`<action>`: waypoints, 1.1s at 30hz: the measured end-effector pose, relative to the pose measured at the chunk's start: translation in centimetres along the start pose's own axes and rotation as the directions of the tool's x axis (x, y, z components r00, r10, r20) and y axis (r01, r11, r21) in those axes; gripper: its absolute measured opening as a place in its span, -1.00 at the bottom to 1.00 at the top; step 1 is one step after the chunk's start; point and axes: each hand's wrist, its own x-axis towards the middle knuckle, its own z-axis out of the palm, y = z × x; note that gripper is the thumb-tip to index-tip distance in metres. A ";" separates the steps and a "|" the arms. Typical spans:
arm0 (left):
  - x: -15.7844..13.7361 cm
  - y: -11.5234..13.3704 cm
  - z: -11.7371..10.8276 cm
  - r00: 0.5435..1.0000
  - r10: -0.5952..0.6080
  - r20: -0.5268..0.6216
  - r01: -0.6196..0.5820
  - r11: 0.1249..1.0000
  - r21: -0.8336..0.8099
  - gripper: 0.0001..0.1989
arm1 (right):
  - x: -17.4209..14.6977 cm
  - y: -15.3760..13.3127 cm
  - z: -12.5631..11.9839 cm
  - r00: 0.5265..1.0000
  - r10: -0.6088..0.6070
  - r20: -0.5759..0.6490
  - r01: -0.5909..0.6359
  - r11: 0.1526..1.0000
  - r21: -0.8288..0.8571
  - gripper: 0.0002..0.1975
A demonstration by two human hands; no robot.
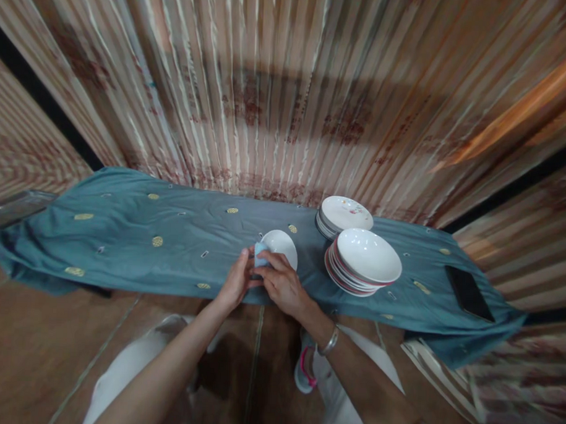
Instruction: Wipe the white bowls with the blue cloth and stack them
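Both my hands meet near the front edge of the cloth-covered table, just left of a white bowl [287, 244]. Between them is a small light-blue piece [260, 253]; whether it is a sponge or a folded cloth I cannot tell. My right hand [284, 285] grips it from the right, fingers curled and partly in front of the bowl. From the left, my left hand [236, 279] closes on the same piece with thumb and fingers. The bowl stands upright, its lower left side hidden by my right hand.
Right of my hands is a stack of white bowls with red rims [367, 258]. Behind it stands a pile of white plates [345, 213]. A black phone-like slab [468, 293] lies at the right end of the blue-green tablecloth [124, 243]. A tray [18, 206] is at far left.
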 end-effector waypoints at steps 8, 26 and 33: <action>-0.2 0.3 0.4 0.997 0.058 -0.055 -0.052 0.992 0.113 -0.28 | -3.2 -0.1 -0.1 0.995 -0.079 0.057 0.084 0.991 -0.105 -0.69; 0.7 0.3 0.0 0.995 0.025 -0.095 -0.008 0.984 0.180 -0.17 | -4.0 5.0 -2.0 0.975 0.219 -0.031 -0.221 0.973 -0.073 -0.68; 0.3 0.2 0.7 0.998 0.032 -0.055 -0.023 0.987 0.157 -0.14 | 0.4 1.9 -1.9 0.966 0.158 -0.206 -0.170 0.985 -0.041 -0.62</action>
